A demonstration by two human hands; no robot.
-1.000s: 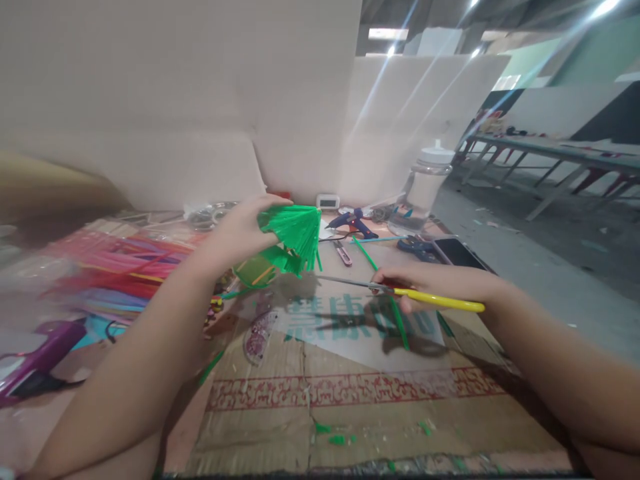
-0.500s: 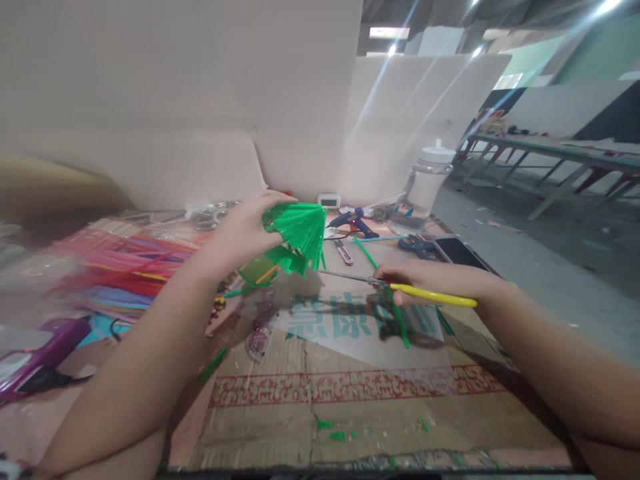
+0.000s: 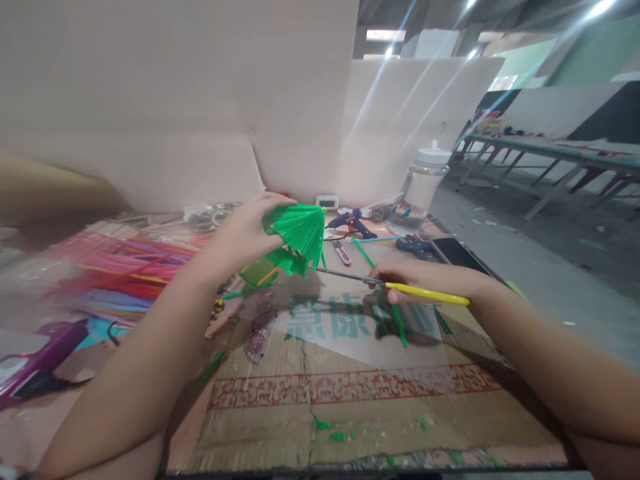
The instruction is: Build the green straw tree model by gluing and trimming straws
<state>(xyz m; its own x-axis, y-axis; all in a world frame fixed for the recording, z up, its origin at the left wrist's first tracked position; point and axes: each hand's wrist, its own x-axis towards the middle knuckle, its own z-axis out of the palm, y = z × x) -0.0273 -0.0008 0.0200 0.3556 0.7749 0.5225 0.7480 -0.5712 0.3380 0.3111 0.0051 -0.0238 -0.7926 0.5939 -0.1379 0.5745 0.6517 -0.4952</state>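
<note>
You are gripping the green straw bundle [image 3: 300, 235] in your closed left hand [image 3: 249, 230], clear above the cardboard [image 3: 350, 413], probably presenting its fringe to the yellow-handled scissors [image 3: 400, 288] clasped in your right hand [image 3: 421, 275], just right of it.

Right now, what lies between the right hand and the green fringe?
In the head view, the blades of the scissors span that gap, running from the right hand to the lower edge of the fringe; contact is unclear.

Bare left hand [image 3: 246, 230], bare right hand [image 3: 423, 277], bare forearms [image 3: 150, 373]
</note>
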